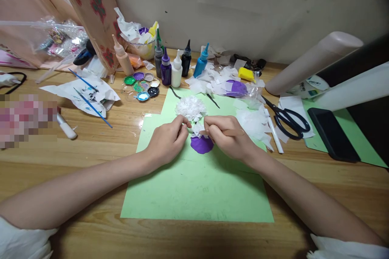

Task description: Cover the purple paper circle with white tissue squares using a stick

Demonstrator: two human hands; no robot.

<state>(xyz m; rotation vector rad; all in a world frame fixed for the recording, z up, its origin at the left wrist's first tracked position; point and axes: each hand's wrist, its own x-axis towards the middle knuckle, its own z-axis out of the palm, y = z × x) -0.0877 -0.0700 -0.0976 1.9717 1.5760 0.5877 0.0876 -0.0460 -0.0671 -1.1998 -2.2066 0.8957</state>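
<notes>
While the right hand [227,141] is gripping a stick [234,132], the left hand [167,141] is hiding its grip; a bowl [146,51] is holding paper [129,29], a palette [130,94] paint [138,76].

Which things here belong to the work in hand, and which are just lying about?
Seemingly in use:
slim brown tool in the right hand
purple piece
white tuft above it
green sheet beneath

Seemingly just lying about:
black scissors
blue brushes
black slab
paint bottles

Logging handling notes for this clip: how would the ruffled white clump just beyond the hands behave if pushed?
The ruffled white clump looks light and easily crushed, given its thin, paper-like ruffles. It probably wouldn't roll, lying broad and low on the green sheet.
</notes>
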